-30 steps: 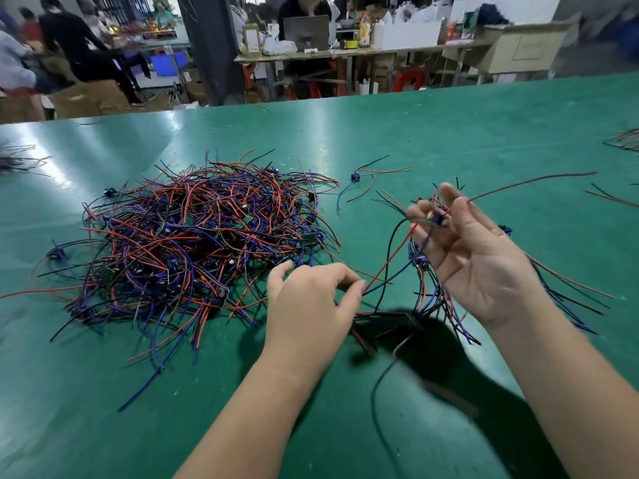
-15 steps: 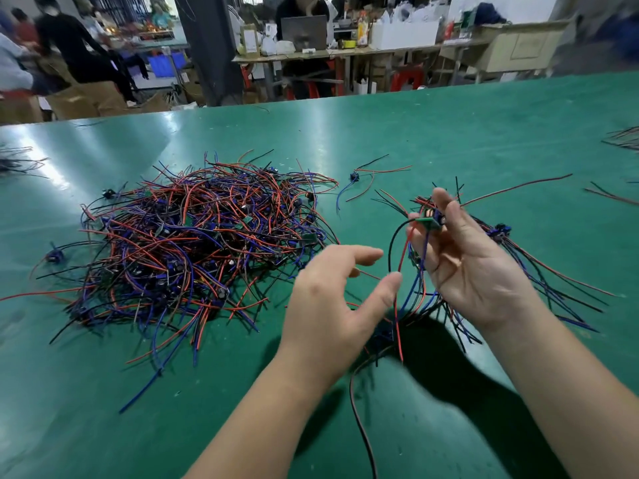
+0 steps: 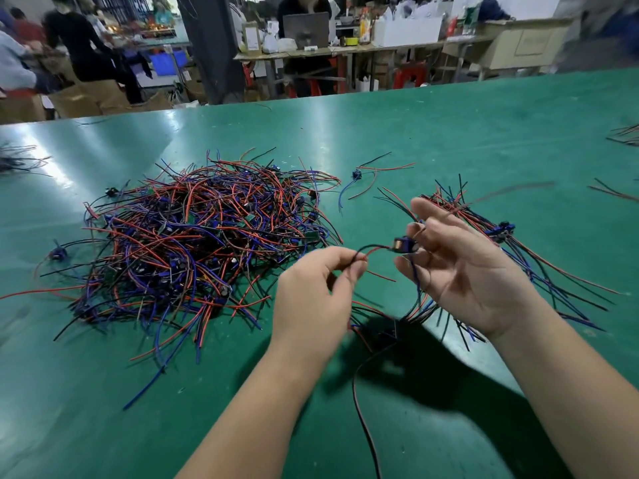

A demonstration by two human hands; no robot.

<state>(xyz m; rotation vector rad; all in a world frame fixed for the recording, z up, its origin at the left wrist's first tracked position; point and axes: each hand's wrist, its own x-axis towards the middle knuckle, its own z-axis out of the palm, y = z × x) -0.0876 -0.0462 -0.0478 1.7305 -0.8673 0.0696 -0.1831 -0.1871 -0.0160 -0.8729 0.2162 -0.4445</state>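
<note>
The left hand [image 3: 313, 299] is raised off the worktop [image 3: 449, 133], its back toward the camera. Its thumb and forefinger are pressed together, pinching a black-and-red wire pair [image 3: 371, 249], and the other fingers are curled under. From that pinch the pair arches a short way across the gap to the right hand [image 3: 466, 271], where it joins a small module [image 3: 403, 244], a dark blue piece with a pale face. The right hand is turned palm inward, level with the left and just beside it. Its bent middle fingers grip the module at their tips, the forefinger stands straighter above it, and the thumb juts out below. The two hands do not touch.

Below the left hand's wrist a trailing lead [image 3: 363, 423], black and red, runs down over the worktop to the near edge of the view. It cannot be told whether it belongs to the pinched pair.

Behind and to the outer side of the right hand, a fanned bundle [image 3: 539, 257] of black, red and blue wires spreads out, with more strands hanging under the palm. Whether the hand holds them or they lie on the worktop is unclear.

To the outer side of the left hand, near it but apart, a tangled pile [image 3: 200, 243] of the same wires lies on the green surface. Beyond both hands lies a loose piece [image 3: 358, 174] with its wires splayed.
</note>
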